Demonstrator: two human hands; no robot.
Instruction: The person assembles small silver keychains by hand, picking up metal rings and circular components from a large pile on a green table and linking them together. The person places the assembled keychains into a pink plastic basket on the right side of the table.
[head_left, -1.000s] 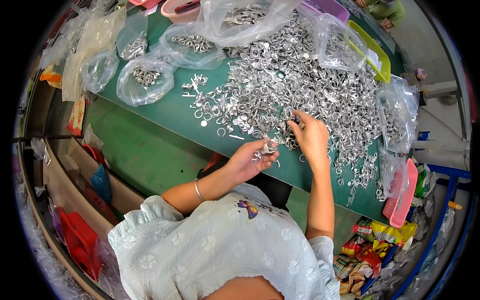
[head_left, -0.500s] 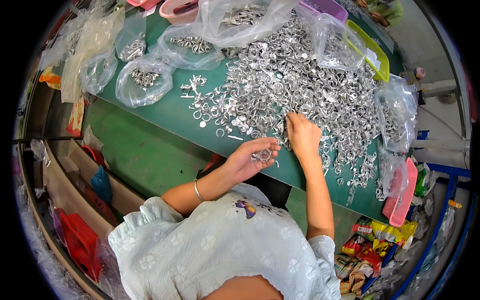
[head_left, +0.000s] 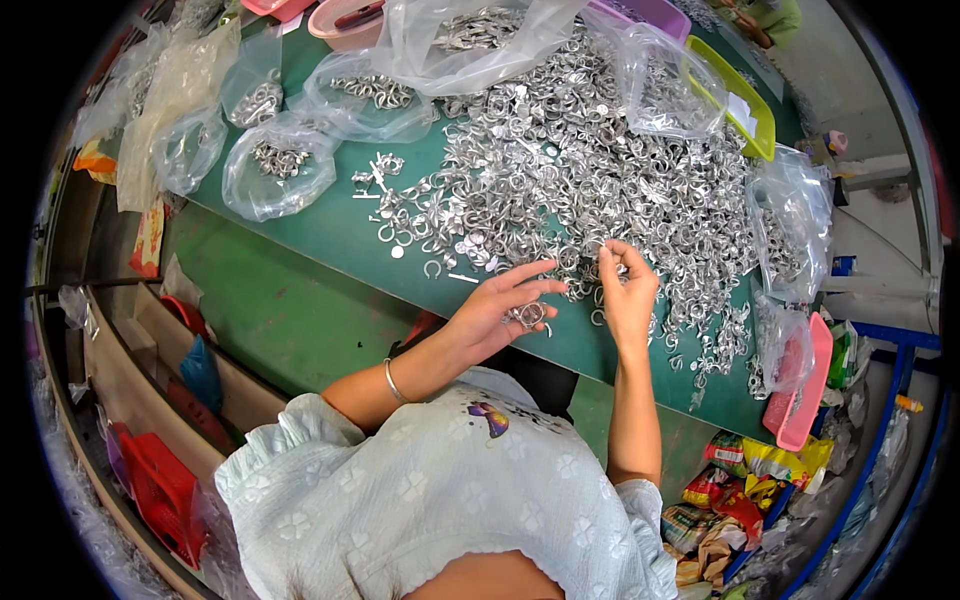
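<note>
Silver open-ended rings and other small metal pieces form a wide heap (head_left: 590, 170) over the green table (head_left: 410, 290). At the heap's near edge, my left hand (head_left: 500, 312) is palm up, with a few silver rings (head_left: 528, 314) held in its half-curled fingers. Just right of it, my right hand (head_left: 630, 298) has thumb and fingers pinched together over the pieces. Whatever sits in that pinch is too small to tell from the heap behind. A few flat pieces, including a round disc (head_left: 397, 252) and a thin bar (head_left: 463, 278), lie left of the heap.
Clear plastic bags of metal pieces (head_left: 280, 165) stand left and behind. A yellow-green basket (head_left: 750, 110) is at the back right, a pink tray (head_left: 800, 400) at the right edge. Snack packets (head_left: 740, 490) lie below right. Someone's arm (head_left: 750, 28) shows at the far right.
My right hand has shifted right and slightly nearer, its thumb now showing. My left fingers have spread a little, rings still in them. The whole view has moved slightly.
</note>
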